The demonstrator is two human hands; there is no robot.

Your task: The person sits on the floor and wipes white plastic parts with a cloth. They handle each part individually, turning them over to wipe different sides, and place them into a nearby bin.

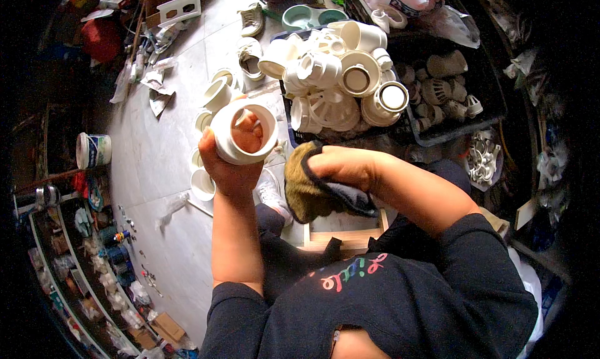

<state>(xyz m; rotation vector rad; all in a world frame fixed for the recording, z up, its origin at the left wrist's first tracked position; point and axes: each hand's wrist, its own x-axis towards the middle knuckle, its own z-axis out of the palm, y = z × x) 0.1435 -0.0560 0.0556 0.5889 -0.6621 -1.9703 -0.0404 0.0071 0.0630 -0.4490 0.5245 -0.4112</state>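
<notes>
My left hand [236, 178] grips a white plastic pipe fitting [270, 134], its round mouth turned up towards me. Some of my fingers show through the bore. Close to its right, my right hand [344, 164] is wrapped in a brown-and-grey cloth [302, 190] with a dark edge; the fingers are hidden inside it. Cloth and fitting are slightly apart. Beyond my hands, white pipe fittings [323, 68] are heaped over a dark blue crate. Several more white fittings [202, 184] stand on the floor beside my left forearm.
A dark crate [452, 130] at the right holds duller fittings. Small white parts fill a clear container [485, 160]. A wooden frame [344, 237] is between my legs. Sneakers [251, 21] and a green double bowl [302, 18] lie ahead; a loaded shelf rack [77, 265] stands left.
</notes>
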